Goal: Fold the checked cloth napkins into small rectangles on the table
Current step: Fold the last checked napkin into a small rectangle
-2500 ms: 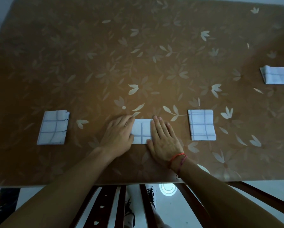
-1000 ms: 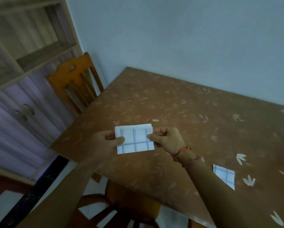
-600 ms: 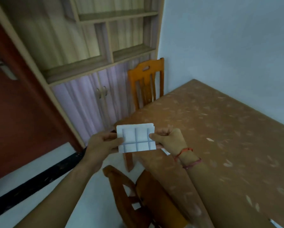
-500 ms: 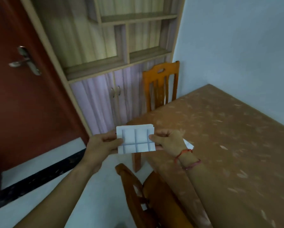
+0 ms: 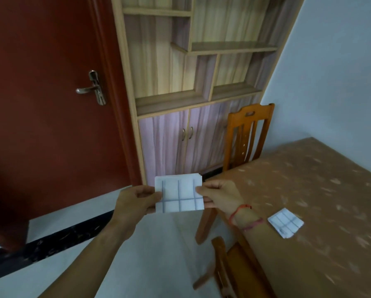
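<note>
A white napkin with a blue check, folded into a small rectangle (image 5: pixel 178 193), is held up in the air to the left of the table, over the floor. My left hand (image 5: pixel 135 201) pinches its left edge and my right hand (image 5: pixel 220 195) pinches its right edge. A second folded checked napkin (image 5: pixel 286 225) lies on the brown flowered table (image 5: pixel 322 190), just right of my right wrist.
An orange wooden chair (image 5: pixel 248 136) stands at the table's far end and another chair (image 5: pixel 225 261) sits below my right arm. A shelf unit with cupboard doors (image 5: pixel 186 117) and a red door (image 5: pixel 51 104) lie ahead.
I lifted the folded napkin off the table with both hands. My view swung left, away from the table, toward the shelf unit and the red door.
</note>
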